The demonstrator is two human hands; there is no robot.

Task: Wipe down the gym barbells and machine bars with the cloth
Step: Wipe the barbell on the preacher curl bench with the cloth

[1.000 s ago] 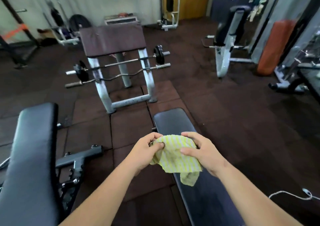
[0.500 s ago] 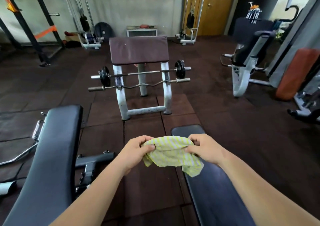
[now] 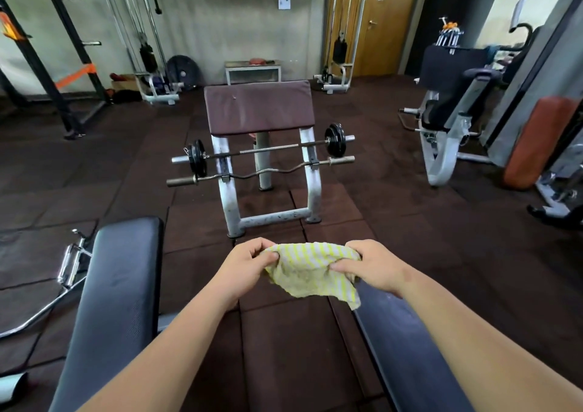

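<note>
**Cloth spread between both hands, bars racked ahead**

The left hand [image 3: 243,266] and right hand [image 3: 375,266] each grip an upper edge of the yellow-striped cloth [image 3: 312,272], fingers curled round it. It hangs spread between them above the floor [image 3: 284,358], and its lower corner droops by the left edge of the right padded bench [image 3: 407,348].

A strip of bare floor mat runs between that bench and the left padded bench [image 3: 116,301], straight to the foot of the curl stand [image 3: 258,108]. The stand carries the straight barbell [image 3: 268,149], with a plate near each end, and the bent curl bar [image 3: 262,173] just below it. Both bars' ends reach past the uprights over open floor on either side.

Compared with a second ago, the cloth is stretched wider between the hands. The stand now sits centred and level in view rather than off to the left.
</note>
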